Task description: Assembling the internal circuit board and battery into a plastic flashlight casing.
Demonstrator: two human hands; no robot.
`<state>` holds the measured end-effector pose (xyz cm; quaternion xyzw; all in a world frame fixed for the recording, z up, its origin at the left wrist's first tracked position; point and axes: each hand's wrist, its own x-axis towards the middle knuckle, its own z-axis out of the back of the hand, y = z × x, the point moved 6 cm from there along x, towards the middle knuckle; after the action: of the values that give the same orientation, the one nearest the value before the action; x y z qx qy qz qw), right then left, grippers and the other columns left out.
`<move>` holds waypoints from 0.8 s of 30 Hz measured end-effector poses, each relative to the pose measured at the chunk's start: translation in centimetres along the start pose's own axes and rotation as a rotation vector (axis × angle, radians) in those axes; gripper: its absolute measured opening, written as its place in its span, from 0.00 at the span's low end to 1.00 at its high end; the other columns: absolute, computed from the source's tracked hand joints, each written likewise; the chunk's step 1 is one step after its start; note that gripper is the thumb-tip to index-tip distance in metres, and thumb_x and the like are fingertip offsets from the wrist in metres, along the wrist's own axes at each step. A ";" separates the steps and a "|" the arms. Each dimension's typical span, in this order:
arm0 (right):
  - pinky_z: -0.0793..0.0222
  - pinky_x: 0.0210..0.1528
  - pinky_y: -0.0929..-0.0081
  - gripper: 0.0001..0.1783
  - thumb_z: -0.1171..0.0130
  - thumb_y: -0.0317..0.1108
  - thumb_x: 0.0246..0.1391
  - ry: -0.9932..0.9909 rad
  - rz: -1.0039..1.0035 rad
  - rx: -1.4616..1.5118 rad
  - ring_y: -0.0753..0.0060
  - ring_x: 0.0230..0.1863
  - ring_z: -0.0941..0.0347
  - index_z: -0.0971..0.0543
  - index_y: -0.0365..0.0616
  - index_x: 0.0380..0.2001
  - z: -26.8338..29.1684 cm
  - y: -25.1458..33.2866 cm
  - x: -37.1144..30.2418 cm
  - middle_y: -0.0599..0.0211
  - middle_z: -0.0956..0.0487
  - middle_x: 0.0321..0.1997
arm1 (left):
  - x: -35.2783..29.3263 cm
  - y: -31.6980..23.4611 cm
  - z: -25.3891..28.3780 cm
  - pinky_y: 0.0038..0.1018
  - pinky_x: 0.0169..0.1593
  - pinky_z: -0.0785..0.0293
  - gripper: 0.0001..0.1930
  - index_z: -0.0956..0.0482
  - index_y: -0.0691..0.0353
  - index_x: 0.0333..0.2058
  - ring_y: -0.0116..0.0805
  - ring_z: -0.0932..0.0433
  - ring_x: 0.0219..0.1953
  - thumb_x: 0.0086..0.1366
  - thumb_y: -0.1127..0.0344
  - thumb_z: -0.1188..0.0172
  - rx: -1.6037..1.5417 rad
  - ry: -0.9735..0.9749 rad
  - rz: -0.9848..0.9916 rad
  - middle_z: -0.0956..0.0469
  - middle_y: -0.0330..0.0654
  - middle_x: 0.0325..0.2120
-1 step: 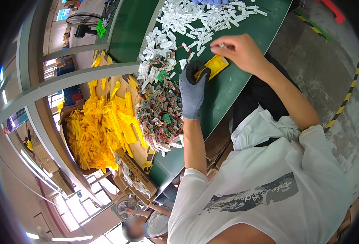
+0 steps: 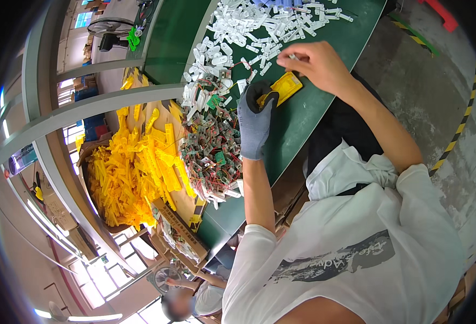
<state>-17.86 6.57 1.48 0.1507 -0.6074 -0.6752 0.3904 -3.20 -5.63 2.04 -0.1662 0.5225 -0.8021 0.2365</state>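
My left hand, in a grey glove with a dark palm, is closed round one end of a yellow plastic casing. The casing's open, hollowed side faces up over the green table. Just beyond its far end, my bare right hand is held in a pinch, with a small pale piece at its fingertips; its kind is too small to make out. Beside the gloved hand lies a heap of small circuit boards with red and black wires. White plastic parts are scattered farther off on the table.
A box of yellow plastic parts stands left of the green table. A grey metal frame arches over that side. Blue parts lie at the far edge. Another person sits at the lower left near a fan.
My right hand has shifted very slightly away from me, still pinching. My left hand and the yellow casing hold their place.
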 end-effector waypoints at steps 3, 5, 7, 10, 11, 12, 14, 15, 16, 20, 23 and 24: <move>0.39 0.21 0.78 0.15 0.43 0.42 0.58 -0.020 -0.037 -0.085 0.78 0.15 0.30 0.18 0.39 0.34 0.9 -0.5 1.5 0.66 0.27 0.14 | 0.0 -1.1 -0.4 0.27 0.45 0.30 0.11 0.24 0.70 0.37 0.34 0.25 0.38 0.53 0.77 0.38 0.170 0.037 -0.077 0.23 0.46 0.38; 0.39 0.21 0.74 0.17 0.47 0.42 0.61 -0.010 -0.114 -0.106 0.75 0.15 0.31 0.18 0.40 0.33 1.1 -0.9 1.3 0.66 0.28 0.13 | -0.1 -1.5 -0.7 0.27 0.45 0.30 0.11 0.24 0.70 0.37 0.35 0.25 0.38 0.52 0.77 0.38 0.319 0.072 -0.141 0.23 0.46 0.38; 0.39 0.21 0.74 0.16 0.48 0.41 0.61 -0.042 -0.065 -0.112 0.74 0.15 0.31 0.18 0.40 0.34 1.1 -1.3 1.0 0.66 0.28 0.14 | -0.1 -0.7 -0.5 0.28 0.46 0.31 0.10 0.23 0.70 0.35 0.36 0.25 0.38 0.52 0.77 0.40 0.281 0.043 -0.090 0.23 0.46 0.38; 0.39 0.22 0.73 0.15 0.50 0.39 0.62 -0.074 -0.015 -0.132 0.72 0.16 0.31 0.19 0.40 0.36 1.5 -1.1 0.6 0.65 0.26 0.15 | -0.2 -0.7 -0.5 0.28 0.46 0.31 0.08 0.23 0.70 0.34 0.36 0.25 0.38 0.53 0.77 0.41 0.167 -0.014 -0.017 0.23 0.47 0.37; 0.38 0.23 0.73 0.14 0.51 0.38 0.63 -0.072 -0.008 -0.138 0.70 0.16 0.31 0.19 0.41 0.37 1.3 -1.0 0.5 0.65 0.25 0.17 | -0.1 -0.5 -0.2 0.28 0.45 0.31 0.08 0.24 0.71 0.34 0.36 0.26 0.38 0.53 0.77 0.42 0.121 -0.020 -0.030 0.23 0.47 0.37; 0.38 0.23 0.73 0.14 0.51 0.38 0.63 -0.069 -0.006 -0.135 0.70 0.16 0.31 0.19 0.41 0.37 1.2 -1.0 0.6 0.65 0.25 0.17 | -0.1 -0.3 -0.1 0.28 0.45 0.31 0.08 0.24 0.71 0.34 0.36 0.26 0.38 0.53 0.77 0.42 0.123 -0.024 -0.028 0.23 0.47 0.37; 0.37 0.24 0.70 0.15 0.50 0.40 0.62 -0.043 0.033 -0.167 0.67 0.17 0.29 0.19 0.41 0.35 1.1 -0.9 0.4 0.65 0.23 0.17 | -0.3 -0.3 -0.3 0.23 0.44 0.31 0.05 0.23 0.72 0.35 0.26 0.27 0.37 0.59 0.77 0.44 0.169 -0.018 -0.072 0.23 0.42 0.37; 0.37 0.24 0.70 0.15 0.50 0.40 0.62 -0.037 0.028 -0.170 0.67 0.17 0.29 0.19 0.41 0.35 1.0 -0.8 0.5 0.65 0.23 0.17 | -0.3 -0.3 -0.4 0.23 0.44 0.31 0.05 0.23 0.72 0.35 0.26 0.27 0.37 0.59 0.77 0.44 0.164 -0.019 -0.066 0.23 0.42 0.37; 0.36 0.24 0.69 0.16 0.49 0.42 0.61 -0.019 -0.016 -0.205 0.66 0.17 0.28 0.20 0.40 0.32 0.7 -0.9 0.8 0.64 0.22 0.17 | -0.3 -0.5 -0.2 0.23 0.43 0.30 0.05 0.23 0.72 0.34 0.26 0.27 0.37 0.59 0.76 0.43 0.245 -0.024 -0.076 0.23 0.43 0.37; 0.34 0.25 0.66 0.22 0.48 0.47 0.60 -0.020 -0.033 -0.284 0.63 0.17 0.26 0.23 0.39 0.23 -0.1 -0.8 1.5 0.64 0.21 0.16 | -0.8 -1.3 -0.1 0.25 0.42 0.30 0.04 0.22 0.72 0.31 0.27 0.26 0.35 0.58 0.76 0.42 0.372 -0.093 -0.154 0.21 0.45 0.37; 0.34 0.25 0.63 0.24 0.48 0.47 0.60 -0.050 0.034 -0.357 0.54 0.17 0.28 0.25 0.37 0.19 -0.3 -0.4 1.5 0.58 0.25 0.14 | -1.1 -1.6 -0.2 0.24 0.40 0.30 0.04 0.22 0.72 0.29 0.26 0.26 0.33 0.57 0.76 0.41 0.375 -0.095 -0.152 0.20 0.46 0.35; 0.33 0.25 0.62 0.24 0.48 0.46 0.60 -0.083 0.114 -0.441 0.51 0.17 0.29 0.25 0.37 0.19 -0.2 -0.1 1.4 0.56 0.27 0.13 | -1.1 -1.6 -0.3 0.24 0.39 0.30 0.04 0.22 0.72 0.29 0.26 0.26 0.32 0.57 0.76 0.41 0.363 -0.098 -0.150 0.20 0.45 0.35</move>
<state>-18.70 5.42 1.71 -0.0006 -0.4683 -0.7739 0.4263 -2.79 -4.30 3.41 -0.1981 0.3435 -0.8895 0.2271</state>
